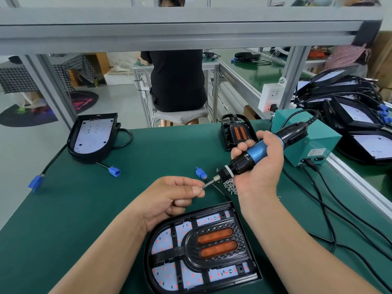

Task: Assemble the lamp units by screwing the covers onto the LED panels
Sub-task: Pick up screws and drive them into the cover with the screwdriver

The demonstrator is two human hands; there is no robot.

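Observation:
A lamp unit point(199, 251) lies at the near edge of the green mat, its black cover with two orange lenses resting on the white LED panel. Above it my right hand point(261, 164) grips a blue and black electric screwdriver point(258, 151), bit pointing left and down. My left hand point(176, 198) pinches a small screw point(201, 188) against the bit's tip. A pile of loose screws point(230, 186) lies just below my right hand.
A bare LED panel point(92, 137) with blue connectors point(114, 172) sits at the far left. A spare cover point(237, 131) and a teal power box point(307, 143) stand at the back right, with cables trailing. Stacked lamps point(356, 115) fill the right bench. A person sits beyond.

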